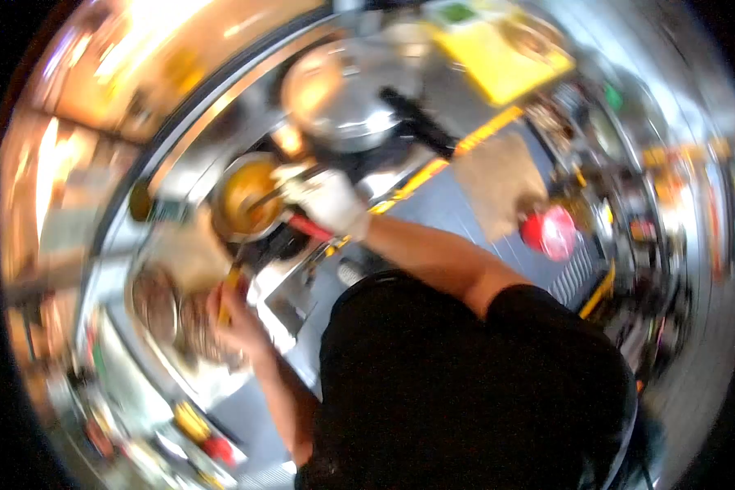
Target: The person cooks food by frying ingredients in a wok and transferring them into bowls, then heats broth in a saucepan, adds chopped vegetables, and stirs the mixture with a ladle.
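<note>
My right hand (pixel 327 200), in a pale glove, is closed over the right rim of a round pan (pixel 217 214). The pan holds orange-yellow food (pixel 249 184). A thin dark utensil (pixel 263 198) runs from the gloved fingers into the food; blur hides its kind. Just under the glove a red handle (pixel 309 226) sticks out beside the pan. My bare left hand (pixel 241 327) is below the pan, its fingers closed round a yellow-orange handle (pixel 233 282) that points up toward the pan's lower rim. Whether that handle joins the pan I cannot tell.
A large shiny metal pot or lid (pixel 335 94) stands beyond the pan, near a black handle (pixel 416 122). Farther right lies a yellow board (pixel 498 61). Round wire baskets or bowls (pixel 155 302) sit left of my left hand. A red container (pixel 549 233) is at right.
</note>
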Available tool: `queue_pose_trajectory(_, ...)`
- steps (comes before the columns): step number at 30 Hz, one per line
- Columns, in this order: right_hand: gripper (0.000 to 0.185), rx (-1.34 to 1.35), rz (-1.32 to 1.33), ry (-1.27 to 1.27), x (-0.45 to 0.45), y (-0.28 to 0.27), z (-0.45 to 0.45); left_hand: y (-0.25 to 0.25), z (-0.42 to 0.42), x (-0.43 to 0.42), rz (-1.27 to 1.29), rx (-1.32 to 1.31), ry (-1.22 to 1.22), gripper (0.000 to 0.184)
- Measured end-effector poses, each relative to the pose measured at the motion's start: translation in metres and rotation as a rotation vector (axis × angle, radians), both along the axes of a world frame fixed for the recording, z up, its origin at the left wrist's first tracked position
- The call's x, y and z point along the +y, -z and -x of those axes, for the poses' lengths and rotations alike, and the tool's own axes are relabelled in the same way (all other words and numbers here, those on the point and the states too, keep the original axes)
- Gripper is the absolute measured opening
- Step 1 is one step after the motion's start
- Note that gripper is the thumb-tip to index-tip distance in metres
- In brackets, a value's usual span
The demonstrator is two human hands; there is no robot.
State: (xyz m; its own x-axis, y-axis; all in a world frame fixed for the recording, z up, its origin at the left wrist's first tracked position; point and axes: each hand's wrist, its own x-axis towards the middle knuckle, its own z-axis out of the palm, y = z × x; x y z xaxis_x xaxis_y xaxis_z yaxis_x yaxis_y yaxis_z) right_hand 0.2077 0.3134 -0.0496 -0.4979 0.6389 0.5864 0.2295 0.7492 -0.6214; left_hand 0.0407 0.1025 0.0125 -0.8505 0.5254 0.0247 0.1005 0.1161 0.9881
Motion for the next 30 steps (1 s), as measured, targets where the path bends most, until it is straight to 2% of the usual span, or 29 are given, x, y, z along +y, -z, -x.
queue_pose_trajectory(1,0.027,0.309,0.602,-0.134,-0.007,-0.006,0.008,-0.003,-0.003,0.005,-0.014,-0.050,-0.014,0.026)
queue_pose_trajectory(2,0.026,0.544,0.953,-0.161,-0.010,-0.011,0.012,-0.005,-0.003,0.007,0.085,0.051,0.005,0.031)
queue_pose_trajectory(3,0.026,0.732,1.148,-0.166,-0.009,-0.019,0.008,-0.014,-0.010,0.014,0.152,0.058,-0.003,0.033)
queue_pose_trajectory(4,0.026,0.830,1.209,-0.181,-0.007,-0.031,-0.001,-0.002,-0.003,0.010,0.136,0.111,0.085,0.032)
queue_pose_trajectory(6,0.027,0.944,1.205,-0.187,-0.002,-0.062,-0.035,0.002,-0.001,0.018,0.149,0.177,0.160,0.030)
queue_pose_trajectory(7,0.027,0.985,1.097,-0.133,-0.004,-0.078,-0.057,0.004,0.000,0.020,0.119,0.176,0.173,0.030)
queue_pose_trajectory(8,0.031,0.876,1.008,-0.064,-0.013,-0.091,-0.082,0.015,0.009,0.015,0.081,0.170,0.179,0.030)
queue_pose_trajectory(10,0.033,0.947,0.839,0.031,-0.021,-0.116,-0.143,0.009,0.008,0.019,0.144,0.229,0.189,0.031)
queue_pose_trajectory(12,0.033,0.791,0.630,0.367,-0.032,-0.155,-0.224,0.009,0.013,0.025,0.153,0.254,0.220,0.030)
queue_pose_trajectory(13,0.036,0.624,0.394,0.539,-0.035,-0.150,-0.272,0.005,0.005,0.025,0.204,0.276,0.192,0.030)
queue_pose_trajectory(16,0.034,0.447,0.366,1.359,-0.069,-0.174,-0.395,0.010,-0.004,0.029,0.177,0.308,0.172,0.030)
queue_pose_trajectory(17,0.034,0.337,0.169,1.407,-0.081,-0.163,-0.442,0.012,-0.008,0.030,0.183,0.303,0.171,0.031)
queue_pose_trajectory(19,0.034,0.470,-0.043,1.400,-0.091,-0.130,-0.538,0.012,-0.021,0.034,0.228,0.335,0.149,0.032)
queue_pose_trajectory(20,0.034,0.715,-0.058,1.343,-0.089,-0.116,-0.582,0.014,-0.026,0.036,0.251,0.350,0.136,0.032)
queue_pose_trajectory(22,0.034,0.373,0.281,1.756,-0.095,-0.070,-0.675,0.028,-0.030,0.040,0.273,0.496,0.147,0.033)
queue_pose_trajectory(24,0.035,0.056,0.482,1.886,-0.098,0.023,-0.784,0.038,-0.035,0.047,0.352,0.557,0.119,0.032)
queue_pose_trajectory(26,0.038,0.038,0.471,1.870,-0.084,0.035,-0.828,0.038,-0.056,0.054,0.460,0.758,0.117,0.031)
queue_pose_trajectory(28,0.040,0.081,0.478,1.804,-0.078,0.036,-0.847,0.051,-0.047,0.058,0.422,0.699,0.120,0.030)
queue_pose_trajectory(30,0.038,-0.002,0.409,1.800,-0.060,0.037,-0.874,0.044,-0.066,0.068,0.504,0.747,0.095,0.030)
